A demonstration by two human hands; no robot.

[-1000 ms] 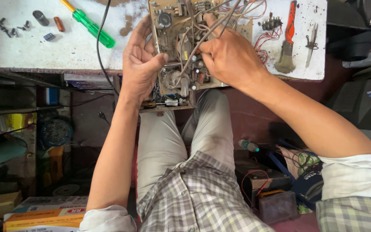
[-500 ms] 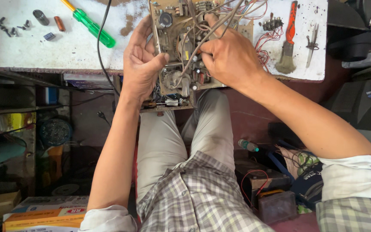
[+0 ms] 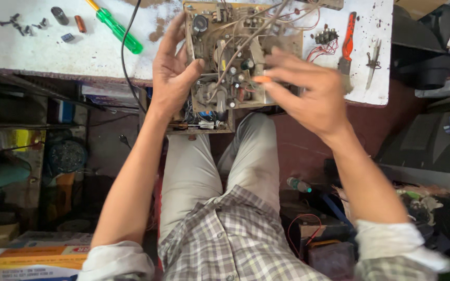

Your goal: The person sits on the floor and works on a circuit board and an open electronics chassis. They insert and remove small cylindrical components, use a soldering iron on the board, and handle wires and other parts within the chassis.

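Observation:
A brown circuit board (image 3: 235, 52), crowded with parts and grey wires, hangs over the front edge of the white workbench (image 3: 53, 49). My left hand (image 3: 173, 78) grips the board's left edge, thumb on top. Over the board's right side my right hand (image 3: 308, 93) is blurred, and its fingertips pinch a small orange part (image 3: 261, 79). My legs are under the board.
On the bench lie a green screwdriver (image 3: 121, 28), loose screws (image 3: 16, 23), an orange-handled tool (image 3: 347, 44) and tweezers (image 3: 373, 57). A black cable (image 3: 126, 57) drops over the bench edge. Cardboard boxes (image 3: 37, 260) sit at lower left, and wires and clutter at lower right.
My right hand has lifted off the board and drawn back to the right with the small orange part at its fingertips. The left hand keeps its hold.

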